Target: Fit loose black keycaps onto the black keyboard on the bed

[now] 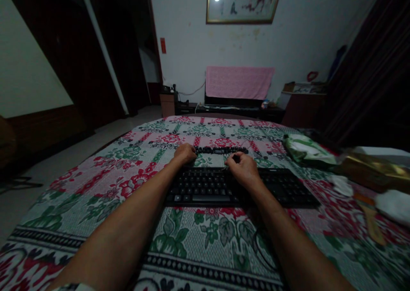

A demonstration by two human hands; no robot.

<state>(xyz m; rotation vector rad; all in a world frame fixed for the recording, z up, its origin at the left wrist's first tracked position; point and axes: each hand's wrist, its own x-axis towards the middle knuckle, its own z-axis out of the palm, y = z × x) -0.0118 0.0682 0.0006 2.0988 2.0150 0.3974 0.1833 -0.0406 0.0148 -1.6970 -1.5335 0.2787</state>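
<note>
From the head-worn camera, looking forward and down across a dim room, two bare forearms reach over a table covered by a tablecloth (128, 188) patterned with red and green flowers. A black keyboard (205, 184) lies flat on the cloth in front of the person, crosswise, its keys facing up and its right part crossed by the right wrist. Just beyond its far edge, apart from it, runs a narrow row of small black pieces (219, 150), too small to make out singly. The left hand (185, 153) is at the left end of that row, fingers bent; whether they pinch a piece cannot be told. The right hand (242, 166) is above the keyboard's far edge, near the row's right end, thumb and forefinger drawn together on a thin object (226, 167) too small to name. A dark cable (262, 250) curves on the cloth below the right forearm. Along the table's right side are a green and white packet (307, 149), a gold-coloured box (374, 171), a crumpled white piece (341, 185), and a brush (371, 222) with a wooden handle, lying beside a white bundle (395, 206). Beyond the table, a pink towel (238, 82) drapes over a dark, wide object, and a framed picture (243, 3) hangs on the pale wall (182, 26) above.
</note>
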